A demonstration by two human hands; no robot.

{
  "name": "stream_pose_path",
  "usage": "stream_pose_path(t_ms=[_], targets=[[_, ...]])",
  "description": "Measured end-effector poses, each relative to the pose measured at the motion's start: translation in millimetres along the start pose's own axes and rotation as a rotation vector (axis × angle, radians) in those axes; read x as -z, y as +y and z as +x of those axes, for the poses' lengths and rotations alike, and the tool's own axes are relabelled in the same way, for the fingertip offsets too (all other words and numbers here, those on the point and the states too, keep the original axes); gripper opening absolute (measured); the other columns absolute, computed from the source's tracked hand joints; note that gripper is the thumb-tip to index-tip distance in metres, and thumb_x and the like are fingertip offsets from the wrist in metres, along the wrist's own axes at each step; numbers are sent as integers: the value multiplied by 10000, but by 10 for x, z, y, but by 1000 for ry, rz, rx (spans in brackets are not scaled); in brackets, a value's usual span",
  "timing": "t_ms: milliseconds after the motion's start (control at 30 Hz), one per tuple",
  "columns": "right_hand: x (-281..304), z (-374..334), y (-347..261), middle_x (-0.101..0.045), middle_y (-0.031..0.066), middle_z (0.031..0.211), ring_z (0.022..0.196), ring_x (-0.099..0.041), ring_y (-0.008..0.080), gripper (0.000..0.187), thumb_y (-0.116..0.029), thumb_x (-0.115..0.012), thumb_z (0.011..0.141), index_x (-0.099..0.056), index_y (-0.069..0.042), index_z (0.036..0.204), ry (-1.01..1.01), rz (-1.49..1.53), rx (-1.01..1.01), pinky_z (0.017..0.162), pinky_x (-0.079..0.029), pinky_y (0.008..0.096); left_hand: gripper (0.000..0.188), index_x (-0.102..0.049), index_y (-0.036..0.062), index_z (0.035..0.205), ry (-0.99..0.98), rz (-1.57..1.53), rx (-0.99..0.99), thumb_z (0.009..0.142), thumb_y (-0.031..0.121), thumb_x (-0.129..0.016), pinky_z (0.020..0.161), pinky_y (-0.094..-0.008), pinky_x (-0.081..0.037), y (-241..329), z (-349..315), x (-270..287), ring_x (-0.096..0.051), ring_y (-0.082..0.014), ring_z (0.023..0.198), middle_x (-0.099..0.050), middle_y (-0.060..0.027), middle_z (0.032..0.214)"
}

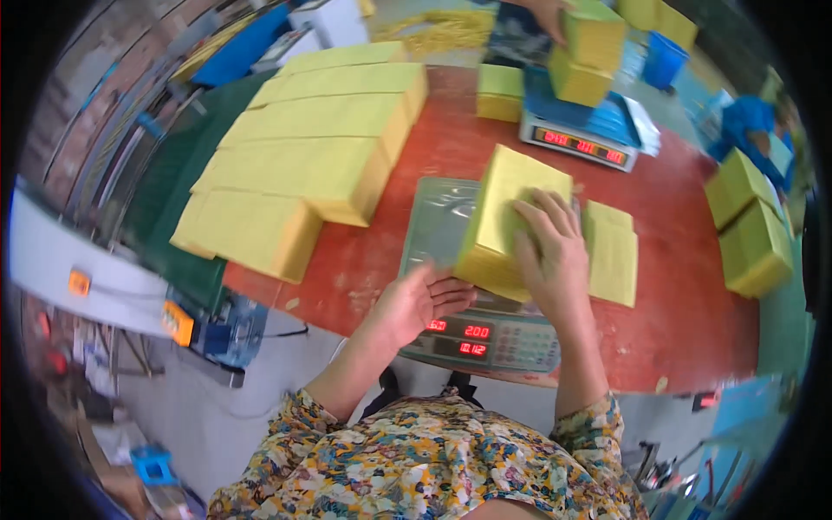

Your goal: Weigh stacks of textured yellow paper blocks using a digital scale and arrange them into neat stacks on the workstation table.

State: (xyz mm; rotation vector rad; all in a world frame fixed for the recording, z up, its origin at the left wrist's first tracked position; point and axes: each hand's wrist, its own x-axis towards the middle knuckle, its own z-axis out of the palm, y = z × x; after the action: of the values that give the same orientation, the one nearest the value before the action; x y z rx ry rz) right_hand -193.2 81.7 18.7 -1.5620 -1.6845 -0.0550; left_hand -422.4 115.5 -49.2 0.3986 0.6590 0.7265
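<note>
A block-like stack of yellow paper [498,221] is on the right part of a scale's metal pan [438,221], in front of me. My right hand [555,256] lies on the stack's top, near its right edge, fingers spread and slightly bent. My left hand [413,305] is open at the stack's near left corner, fingers stretched toward it; whether they touch it I cannot tell. Red digits glow on the scale's front panel [472,340], beside a keypad. A lower yellow stack [612,251] lies just right of the block.
Rows of yellow paper stacks [299,130] cover the red table's [676,286] left side. Across stands a second scale [579,139] bearing yellow blocks, with another person's hand [548,16] on them. More blocks [754,247] sit at the right edge, near a person in blue [754,126].
</note>
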Motion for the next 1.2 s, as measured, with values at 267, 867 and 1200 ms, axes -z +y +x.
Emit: stream_pose_path(t_ms=[267, 867, 1200], targets=[[-25, -31, -409, -577, 159, 1330, 1323, -457, 372, 344, -81, -645, 835, -651, -55, 1178, -65, -221, 17, 1087, -330, 494, 703, -536, -33, 1319, 696, 1788, -1080, 877, 498, -662, 1063, -489, -402, 1640, 405, 874, -513, -386, 1258, -548, -260, 1338], [-1720, 127, -1562, -593, 197, 1290, 1239, -537, 363, 366, -44, -681, 800, -642, -21, 1163, -53, 206, 0, 1010, -454, 405, 793, -507, -59, 1287, -149, 2174, -1024, 707, 423, -753, 1161, -457, -304, 1486, 154, 1306, -419, -400, 1333, -488, -280, 1360], [-2172, 44, -1533, -692, 211, 1045, 961, -658, 385, 382, -313, -622, 916, -646, -46, 1188, -831, 212, -178, 835, -513, 405, 561, -553, 7, 1264, -279, 1943, -1102, 730, 109, -695, 1053, -473, -416, 1358, -1424, 1937, -520, -369, 1223, -563, -191, 1275]])
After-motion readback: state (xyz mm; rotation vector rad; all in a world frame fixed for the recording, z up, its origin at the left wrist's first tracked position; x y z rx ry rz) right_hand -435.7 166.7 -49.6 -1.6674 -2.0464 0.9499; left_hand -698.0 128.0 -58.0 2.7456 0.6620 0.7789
